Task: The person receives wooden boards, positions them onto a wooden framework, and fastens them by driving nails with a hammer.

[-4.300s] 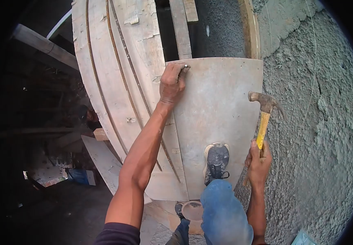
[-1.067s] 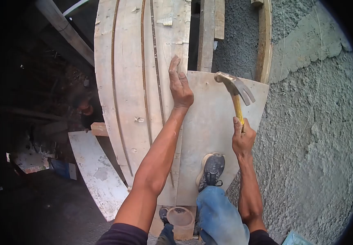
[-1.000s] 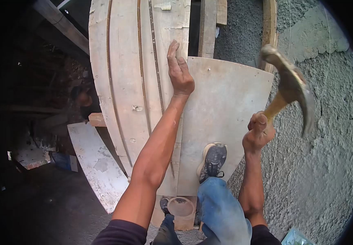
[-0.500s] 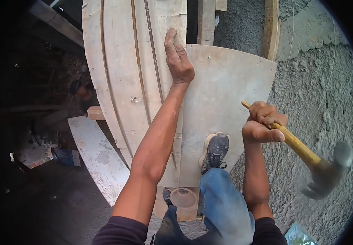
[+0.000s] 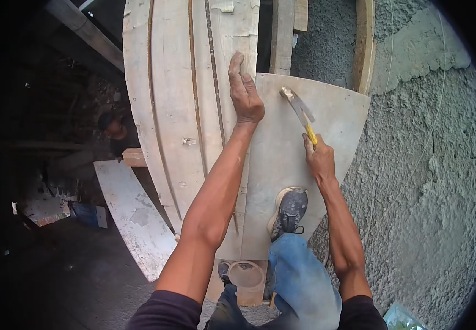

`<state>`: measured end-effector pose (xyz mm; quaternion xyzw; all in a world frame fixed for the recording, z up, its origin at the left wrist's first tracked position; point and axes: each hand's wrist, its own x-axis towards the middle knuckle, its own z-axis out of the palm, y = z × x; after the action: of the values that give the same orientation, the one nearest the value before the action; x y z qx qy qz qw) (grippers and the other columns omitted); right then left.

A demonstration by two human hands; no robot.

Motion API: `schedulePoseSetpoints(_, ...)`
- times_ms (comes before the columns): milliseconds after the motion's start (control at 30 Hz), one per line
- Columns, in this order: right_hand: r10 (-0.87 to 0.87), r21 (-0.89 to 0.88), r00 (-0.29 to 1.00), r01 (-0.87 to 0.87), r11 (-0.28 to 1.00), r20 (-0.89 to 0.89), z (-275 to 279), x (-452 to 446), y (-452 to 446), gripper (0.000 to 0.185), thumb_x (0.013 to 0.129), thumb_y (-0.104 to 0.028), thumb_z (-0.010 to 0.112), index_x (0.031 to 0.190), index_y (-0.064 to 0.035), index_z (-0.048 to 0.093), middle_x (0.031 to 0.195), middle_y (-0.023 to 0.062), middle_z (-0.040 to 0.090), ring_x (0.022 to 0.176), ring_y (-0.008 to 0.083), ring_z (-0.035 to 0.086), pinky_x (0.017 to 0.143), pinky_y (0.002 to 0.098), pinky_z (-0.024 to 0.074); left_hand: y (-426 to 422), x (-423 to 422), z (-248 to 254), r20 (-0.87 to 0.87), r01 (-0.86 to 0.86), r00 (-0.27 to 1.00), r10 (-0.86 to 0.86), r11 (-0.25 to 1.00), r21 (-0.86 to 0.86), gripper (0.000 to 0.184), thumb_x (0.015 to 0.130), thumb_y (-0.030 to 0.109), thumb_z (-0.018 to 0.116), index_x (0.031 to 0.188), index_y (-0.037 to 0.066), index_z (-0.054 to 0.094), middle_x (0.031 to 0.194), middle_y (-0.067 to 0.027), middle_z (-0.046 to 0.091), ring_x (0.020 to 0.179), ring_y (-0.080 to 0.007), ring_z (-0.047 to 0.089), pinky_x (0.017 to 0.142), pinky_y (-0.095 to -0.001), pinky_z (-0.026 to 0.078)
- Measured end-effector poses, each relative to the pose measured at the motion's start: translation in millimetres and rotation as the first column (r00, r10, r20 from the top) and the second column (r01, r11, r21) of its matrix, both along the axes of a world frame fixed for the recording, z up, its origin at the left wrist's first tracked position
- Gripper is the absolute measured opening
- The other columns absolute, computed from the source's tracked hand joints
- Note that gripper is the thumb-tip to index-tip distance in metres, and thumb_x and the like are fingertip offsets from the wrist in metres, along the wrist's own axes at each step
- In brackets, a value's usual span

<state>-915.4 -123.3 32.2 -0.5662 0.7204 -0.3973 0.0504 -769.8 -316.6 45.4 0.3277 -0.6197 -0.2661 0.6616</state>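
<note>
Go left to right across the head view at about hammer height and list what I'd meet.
Background person → planks → left hand → hammer → right hand → rough concrete.

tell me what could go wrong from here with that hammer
The hammer in the right hand could glance off and strike the left hand, which is close to its head. The shoe is planted on the smooth-looking panel, so a slip might upset the person's balance. A dropped hammer might also fall toward the other person beyond the left edge of the boards.
</note>
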Motion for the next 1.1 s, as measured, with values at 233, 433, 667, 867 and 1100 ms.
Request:
schedulePoseSetpoints(233,0.179,-0.391,0.867,0.021,0.920,0.466,89,30,23,0.049,0.101,-0.049,0.054,0.074,-0.0075,0.050,0.055,0.0013,0.044,0.045,0.0091,0.036,0.042,0.0293,0.0244,-1,-2,-7,0.001,0.002,1.000,-0.002,0.999,-0.034,0.047,0.108,0.024,0.028,0.141,-0.007,0.040,0.147,-0.0227,0.043,0.141,-0.0341,0.038,0.119,-0.0402,0.029)
schedulePoseSetpoints(433,-0.094,0.234,0.995,0.101,0.967,-0.042,-8,-6,9,0.041,0.101,-0.038,0.058,0.082,-0.0017,0.055,0.056,0.0071,0.051,0.047,0.0223,0.050,0.047,0.0381,0.0409,3,-2,-1,-0.008,0.010,1.000,-0.011,0.999,-0.049,0.047,0.108,0.024,0.028,0.141,-0.006,0.040,0.146,-0.0228,0.044,0.140,-0.0339,0.039,0.119,-0.0409,0.029)
schedulePoseSetpoints(667,0.275,-0.694,0.878,0.085,0.715,0.391,80,40,6,0.049,0.101,-0.050,0.053,0.077,-0.0086,0.044,0.058,-0.0012,0.037,0.048,0.0064,0.026,0.043,0.0269,0.0215,-4,-3,-10,-0.015,0.004,1.000,-0.004,0.998,-0.056,0.044,0.107,0.019,0.030,0.140,-0.007,0.041,0.146,-0.0233,0.044,0.141,-0.0346,0.039,0.119,-0.0413,0.029)
schedulePoseSetpoints(867,-0.104,0.182,0.991,0.118,0.976,-0.084,28,7,12,0.037,0.100,-0.033,0.060,0.080,-0.0017,0.055,0.055,0.0134,0.055,0.047,0.0258,0.058,0.046,0.0398,0.0409,-4,-4,3,0.027,-0.042,0.999,0.044,0.997,-0.063,0.044,0.106,0.020,0.029,0.140,-0.005,0.042,0.146,-0.0230,0.044,0.141,-0.0347,0.038,0.118,-0.0421,0.030)
schedulePoseSetpoints(1100,0.337,-0.650,0.912,-0.111,0.752,0.234,40,17,1,0.053,0.101,-0.049,0.053,0.075,-0.0044,0.042,0.054,0.0045,0.037,0.044,0.0138,0.031,0.041,0.0321,0.0302,4,-4,-8,-0.013,-0.011,1.000,0.011,1.000,-0.020,0.047,0.108,0.025,0.028,0.141,-0.006,0.042,0.146,-0.0227,0.045,0.139,-0.0335,0.041,0.118,-0.0400,0.030)
